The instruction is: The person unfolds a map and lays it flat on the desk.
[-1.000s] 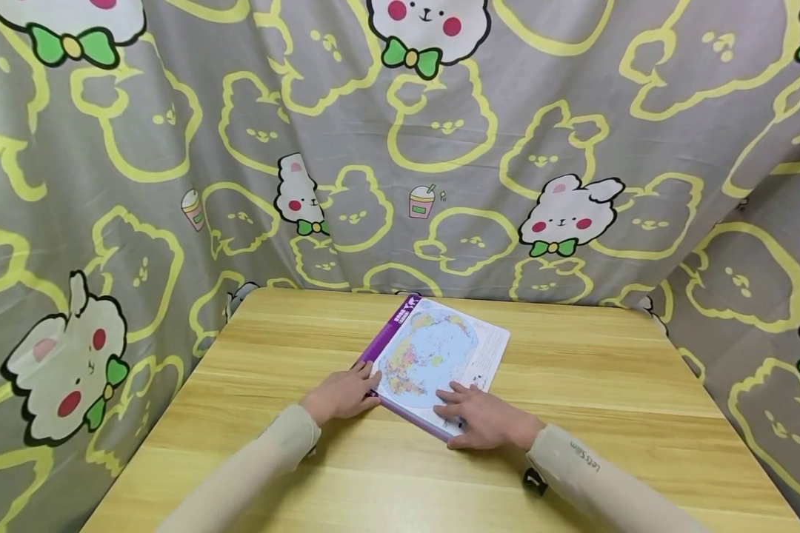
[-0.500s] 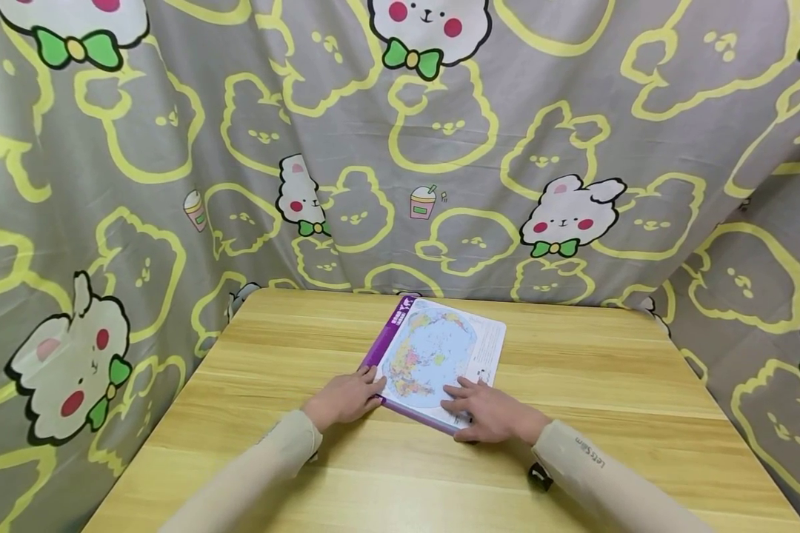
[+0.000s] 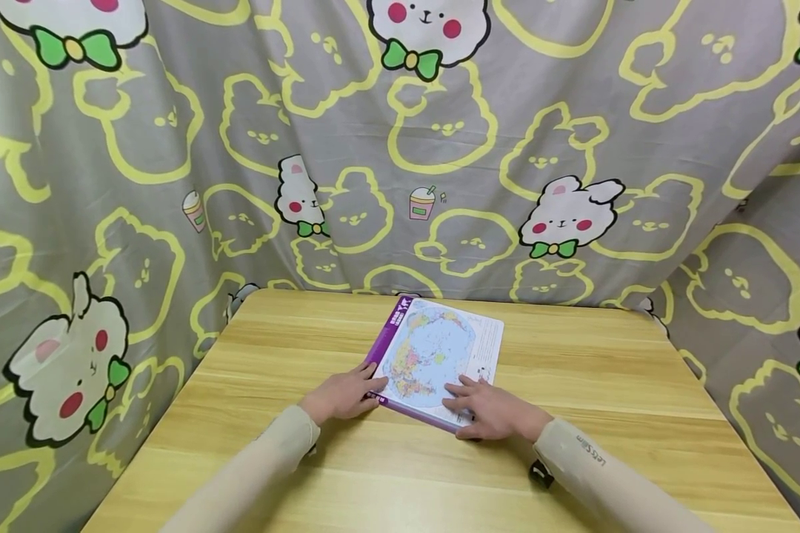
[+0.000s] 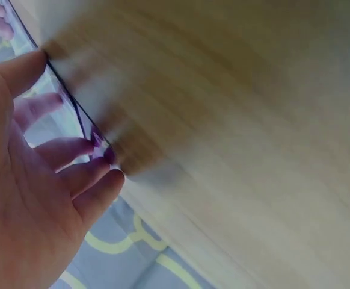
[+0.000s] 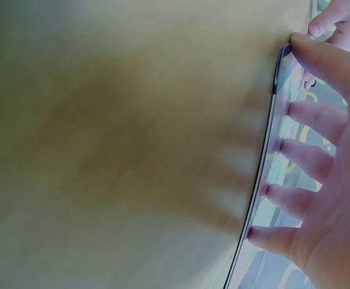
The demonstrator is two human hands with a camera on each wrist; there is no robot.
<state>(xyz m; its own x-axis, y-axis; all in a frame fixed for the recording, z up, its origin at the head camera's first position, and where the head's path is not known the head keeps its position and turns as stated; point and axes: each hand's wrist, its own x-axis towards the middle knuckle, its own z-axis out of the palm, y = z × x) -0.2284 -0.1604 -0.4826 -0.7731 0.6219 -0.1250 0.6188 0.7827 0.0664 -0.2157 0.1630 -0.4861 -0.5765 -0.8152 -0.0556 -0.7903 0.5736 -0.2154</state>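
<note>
A thin world map board [image 3: 433,352] with a purple strip down its left side lies flat on the wooden table [image 3: 293,333], slightly turned. My left hand [image 3: 344,392] rests on its near left corner, fingertips over the purple strip and the thumb at the near edge. At the near right corner, the spread fingers of my right hand [image 3: 495,409] lie on the printed face, thumb along the near edge. In the right wrist view, straight fingertips touch the glossy board [image 5: 262,186] close over the table. The left wrist view shows loosely spread fingers along the board's edge [image 4: 88,129].
A grey curtain [image 3: 367,133] with yellow outlines and rabbit faces hangs behind the table and along both sides. A small black object [image 3: 541,474] shows beside the right sleeve [image 3: 593,459]. The table's far edge runs just behind the map board.
The map board has turned slightly counterclockwise, its near right corner swinging away from me and to the right. My right hand moved along with it; the left hand stayed almost in place.
</note>
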